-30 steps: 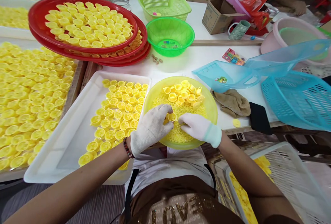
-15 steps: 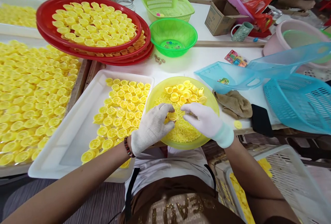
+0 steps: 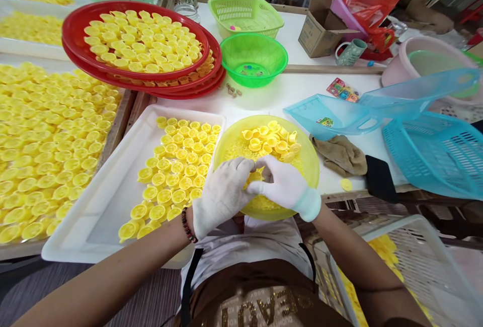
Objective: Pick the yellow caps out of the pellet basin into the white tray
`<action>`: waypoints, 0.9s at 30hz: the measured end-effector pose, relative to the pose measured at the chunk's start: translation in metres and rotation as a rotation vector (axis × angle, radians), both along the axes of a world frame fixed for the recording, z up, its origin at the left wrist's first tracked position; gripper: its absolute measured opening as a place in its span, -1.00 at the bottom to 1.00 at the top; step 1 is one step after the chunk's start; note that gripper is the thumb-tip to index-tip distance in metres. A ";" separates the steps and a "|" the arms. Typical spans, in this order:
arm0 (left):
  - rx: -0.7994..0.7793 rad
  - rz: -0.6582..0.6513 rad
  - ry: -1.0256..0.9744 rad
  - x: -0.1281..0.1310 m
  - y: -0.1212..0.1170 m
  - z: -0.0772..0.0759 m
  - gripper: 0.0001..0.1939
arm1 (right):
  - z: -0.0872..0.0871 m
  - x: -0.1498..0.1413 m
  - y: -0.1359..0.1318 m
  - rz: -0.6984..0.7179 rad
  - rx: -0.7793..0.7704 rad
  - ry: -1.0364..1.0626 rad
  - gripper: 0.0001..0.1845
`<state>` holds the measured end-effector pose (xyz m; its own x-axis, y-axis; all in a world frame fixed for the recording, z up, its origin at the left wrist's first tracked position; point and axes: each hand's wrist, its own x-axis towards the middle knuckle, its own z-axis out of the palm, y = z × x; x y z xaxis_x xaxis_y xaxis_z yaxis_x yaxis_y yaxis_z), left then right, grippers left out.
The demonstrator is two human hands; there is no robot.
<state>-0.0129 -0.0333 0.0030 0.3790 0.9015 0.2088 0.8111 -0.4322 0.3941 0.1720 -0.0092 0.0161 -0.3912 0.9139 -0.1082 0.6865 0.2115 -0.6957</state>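
My left hand (image 3: 228, 183), in a white knit glove, is closed around a small yellow plastic cup (image 3: 253, 178), mostly hidden by the fingers. Against it sits my right hand (image 3: 283, 183), also gloved, its thumb and fingers curled in at the cup. Whatever lies between the right fingertips is hidden. Both hands are over a yellow bowl (image 3: 310, 166) filled with tiny yellow pieces (image 3: 232, 152), with a heap of loose yellow cups (image 3: 272, 138) on its far side. To the left, a white tray (image 3: 88, 211) carries rows of yellow cups (image 3: 177, 166) with bits inside.
Stacked red trays (image 3: 68, 40) of cups stand behind the white tray, near a green bowl (image 3: 253, 60). On the right are a blue scoop-like tray (image 3: 335, 110), a brown cloth (image 3: 341, 156), a black flat object (image 3: 380, 178) and a blue basket (image 3: 433, 153).
My right hand has moved left and its fingers have closed in to meet my left hand at the yellow cup. The view has tilted slightly up.
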 end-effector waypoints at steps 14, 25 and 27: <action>-0.050 0.037 -0.166 -0.009 -0.001 0.004 -0.81 | -0.009 0.040 0.005 0.050 0.172 -0.057 -0.80; -0.101 0.618 0.120 -0.163 -0.037 0.027 -0.74 | -0.037 0.069 0.026 -0.046 0.353 -0.560 -0.73; -0.163 0.654 0.214 -0.180 -0.046 0.018 -0.73 | -0.039 0.071 0.031 -0.024 0.320 -0.647 -0.82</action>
<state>-0.1927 -0.0788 0.0210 -0.2330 0.9719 0.0334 0.9513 0.2207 0.2152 0.2428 0.0214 -0.0225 -0.3186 0.9472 -0.0366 0.9470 0.3164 -0.0549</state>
